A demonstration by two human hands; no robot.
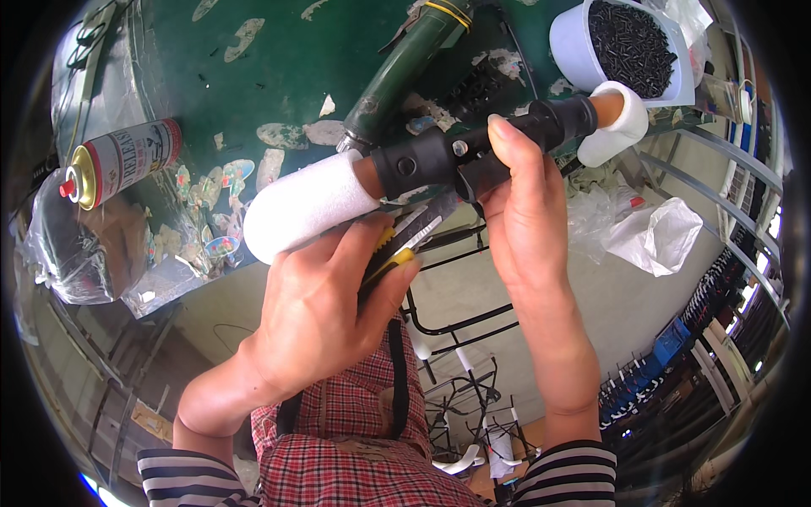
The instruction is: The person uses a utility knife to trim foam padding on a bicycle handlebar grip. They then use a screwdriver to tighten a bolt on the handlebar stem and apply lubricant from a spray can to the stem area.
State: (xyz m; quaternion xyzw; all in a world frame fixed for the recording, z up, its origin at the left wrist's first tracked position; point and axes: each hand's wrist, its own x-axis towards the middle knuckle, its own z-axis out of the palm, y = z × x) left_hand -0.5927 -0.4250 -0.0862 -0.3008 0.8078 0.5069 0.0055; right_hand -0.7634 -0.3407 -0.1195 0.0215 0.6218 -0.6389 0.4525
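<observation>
My left hand [325,313] grips a yellow utility knife [405,241] with its blade extended, and also steadies a black handle assembly [456,156] from below. The assembly has white foam sleeves on both ends: a large one [304,207] at the left and a smaller one [617,122] at the right. My right hand [528,220] wraps around the black middle part, index finger pressed on top. The knife blade lies just under the black part, between my two hands.
A worn green workbench [279,59] carries a spray can [118,160], a dark green power tool [405,63], clear plastic bags [76,253] and a white tub of small black pieces [625,46]. Black wire frames [465,380] lie on the floor below, with a crumpled plastic bag [650,232] nearby.
</observation>
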